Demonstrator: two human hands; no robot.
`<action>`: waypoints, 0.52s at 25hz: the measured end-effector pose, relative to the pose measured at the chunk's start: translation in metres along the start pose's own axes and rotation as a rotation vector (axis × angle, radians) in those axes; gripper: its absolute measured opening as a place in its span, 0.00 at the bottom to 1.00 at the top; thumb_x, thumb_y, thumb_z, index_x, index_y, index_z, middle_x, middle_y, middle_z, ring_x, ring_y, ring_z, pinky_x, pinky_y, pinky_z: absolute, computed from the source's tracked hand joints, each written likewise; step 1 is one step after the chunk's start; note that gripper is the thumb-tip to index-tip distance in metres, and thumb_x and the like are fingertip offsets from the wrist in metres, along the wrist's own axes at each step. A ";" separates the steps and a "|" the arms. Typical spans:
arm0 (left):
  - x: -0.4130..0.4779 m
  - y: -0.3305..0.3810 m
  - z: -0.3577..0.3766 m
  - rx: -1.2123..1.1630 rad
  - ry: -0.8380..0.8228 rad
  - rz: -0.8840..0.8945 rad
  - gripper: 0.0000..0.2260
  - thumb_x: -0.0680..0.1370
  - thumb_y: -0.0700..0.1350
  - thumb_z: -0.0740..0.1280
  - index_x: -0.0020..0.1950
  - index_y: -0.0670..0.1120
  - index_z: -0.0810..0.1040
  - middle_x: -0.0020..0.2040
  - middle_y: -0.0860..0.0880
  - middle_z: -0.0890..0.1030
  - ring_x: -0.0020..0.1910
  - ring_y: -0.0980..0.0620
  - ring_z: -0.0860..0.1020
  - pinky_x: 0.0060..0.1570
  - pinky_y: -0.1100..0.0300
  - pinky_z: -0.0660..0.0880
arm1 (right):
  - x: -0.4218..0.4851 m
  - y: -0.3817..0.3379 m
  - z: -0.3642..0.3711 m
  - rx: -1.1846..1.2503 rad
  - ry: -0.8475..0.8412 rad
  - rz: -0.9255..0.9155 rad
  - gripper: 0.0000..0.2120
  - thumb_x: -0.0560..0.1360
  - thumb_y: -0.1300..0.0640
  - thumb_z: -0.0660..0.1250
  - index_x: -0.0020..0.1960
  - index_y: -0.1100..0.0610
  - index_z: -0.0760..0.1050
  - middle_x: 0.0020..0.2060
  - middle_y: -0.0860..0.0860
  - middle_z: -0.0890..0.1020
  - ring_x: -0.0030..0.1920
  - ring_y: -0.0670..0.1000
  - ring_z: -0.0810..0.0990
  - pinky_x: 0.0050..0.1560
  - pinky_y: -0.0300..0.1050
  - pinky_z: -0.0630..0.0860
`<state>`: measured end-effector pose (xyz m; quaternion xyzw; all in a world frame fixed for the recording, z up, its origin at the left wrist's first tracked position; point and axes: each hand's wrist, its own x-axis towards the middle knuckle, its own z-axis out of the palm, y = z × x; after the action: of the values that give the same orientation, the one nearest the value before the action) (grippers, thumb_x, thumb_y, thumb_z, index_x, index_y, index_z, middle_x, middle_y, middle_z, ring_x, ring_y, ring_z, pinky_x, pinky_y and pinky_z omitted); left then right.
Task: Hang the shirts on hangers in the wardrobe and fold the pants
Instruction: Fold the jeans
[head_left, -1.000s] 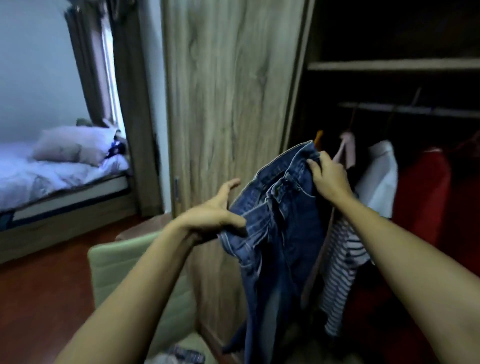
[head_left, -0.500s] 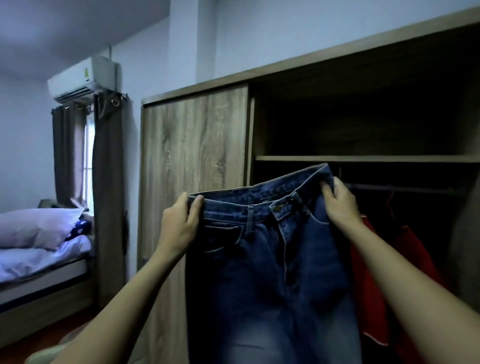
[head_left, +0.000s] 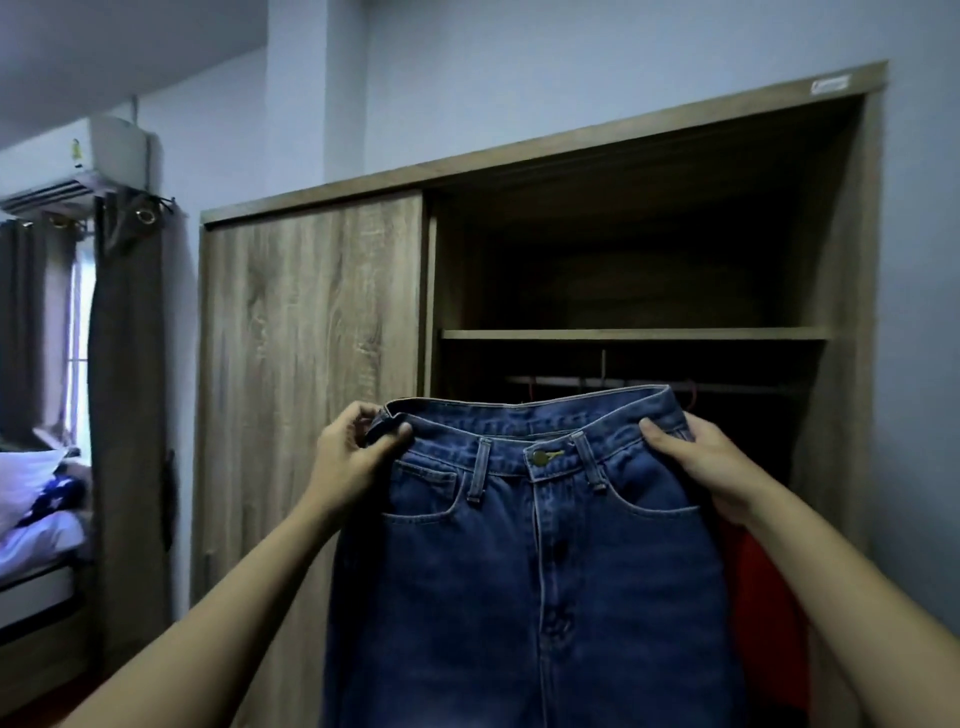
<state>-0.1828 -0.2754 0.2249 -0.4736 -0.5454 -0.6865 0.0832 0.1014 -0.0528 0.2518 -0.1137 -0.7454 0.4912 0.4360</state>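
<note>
Jeans (head_left: 545, 582) held up flat at lower centre of frame, front to camera, before the open wardrobe (head_left: 311, 338); left hand (head_left: 356, 454) pinches the left waistband end, right hand (head_left: 711, 467) clamps the right end, thumb on the denim; legs run off the bottom edge, hems unseen. Risks: the left pinch is shallow, so heavy denim could slip out; a mid-air fold likely leaves the legs skewed if the seams aren't matched; hanging legs may snag the red garment (head_left: 763, 597) at lower right.
</note>
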 end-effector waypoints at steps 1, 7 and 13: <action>0.001 0.005 0.008 0.052 0.033 0.073 0.06 0.73 0.42 0.72 0.43 0.44 0.75 0.38 0.47 0.81 0.36 0.56 0.76 0.38 0.63 0.73 | -0.002 -0.003 -0.003 -0.019 0.014 -0.032 0.31 0.54 0.36 0.76 0.49 0.54 0.79 0.45 0.53 0.86 0.45 0.50 0.84 0.44 0.41 0.80; 0.023 0.022 0.013 0.044 0.012 -0.059 0.18 0.81 0.51 0.57 0.38 0.43 0.76 0.35 0.45 0.78 0.34 0.50 0.75 0.39 0.56 0.72 | -0.021 -0.009 -0.012 0.048 0.042 -0.040 0.17 0.72 0.43 0.65 0.47 0.57 0.78 0.37 0.50 0.86 0.39 0.48 0.84 0.37 0.36 0.79; 0.023 0.031 0.045 -0.266 -0.002 -0.688 0.17 0.81 0.49 0.59 0.48 0.35 0.76 0.31 0.42 0.81 0.29 0.46 0.80 0.29 0.59 0.78 | -0.010 0.002 0.028 0.271 0.209 0.328 0.11 0.79 0.58 0.60 0.43 0.62 0.77 0.30 0.53 0.83 0.29 0.48 0.81 0.28 0.38 0.78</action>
<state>-0.1506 -0.2406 0.2605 -0.2700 -0.5790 -0.7386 -0.2153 0.0852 -0.0752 0.2407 -0.2241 -0.5951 0.6366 0.4365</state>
